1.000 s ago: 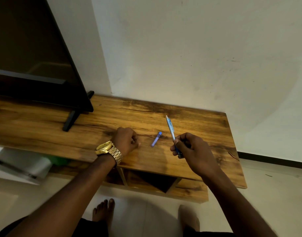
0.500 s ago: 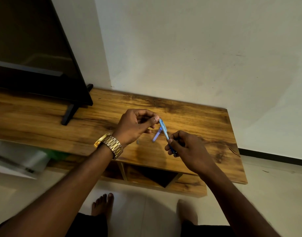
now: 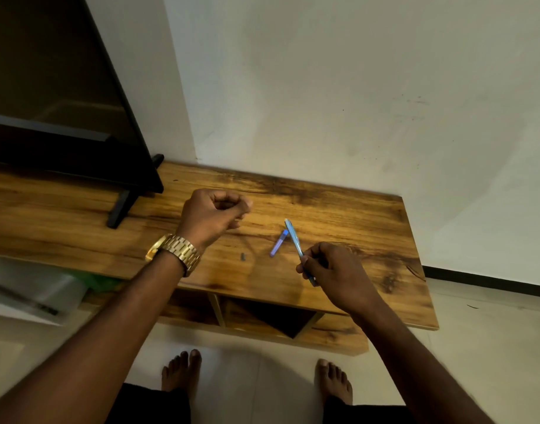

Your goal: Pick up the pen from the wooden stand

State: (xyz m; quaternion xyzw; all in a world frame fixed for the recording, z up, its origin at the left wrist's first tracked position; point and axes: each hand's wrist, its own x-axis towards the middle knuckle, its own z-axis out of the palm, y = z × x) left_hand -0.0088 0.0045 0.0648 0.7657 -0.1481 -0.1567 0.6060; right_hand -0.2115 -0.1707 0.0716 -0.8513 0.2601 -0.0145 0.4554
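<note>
The pen (image 3: 294, 240), a slim light-blue barrel, is held above the surface of the wooden TV stand (image 3: 369, 228), over its right half, slanting up and away from the person with its tip toward the back edge. The right hand (image 3: 336, 272) pinches the pen's lower end between thumb and curled fingers; the near end of the barrel shows just below the thumb.

Just beside the pen's upper end, to its left, a short blue cap (image 3: 278, 243) lies flat on the surface, angled toward the front edge (whether cap and pen touch cannot be told from this view). Farther left, near the front edge, a small dark piece (image 3: 243, 256) lies on the wood, apart from the cap.

The left hand (image 3: 215, 214) is raised over the middle of the surface, well apart from the pen. Its fingers are curled in with the thumb against the fingertips; whether anything small is pinched there cannot be told. A gold wristwatch (image 3: 175, 252) sits on that wrist.

At the left end of the surface a television (image 3: 57, 96) stands on a black foot (image 3: 120, 209), the screen dark. The stand backs onto a pale wall (image 3: 339, 87). Open compartments show under the front edge. Two bare feet (image 3: 183, 374) stand on the tiled floor before it.
</note>
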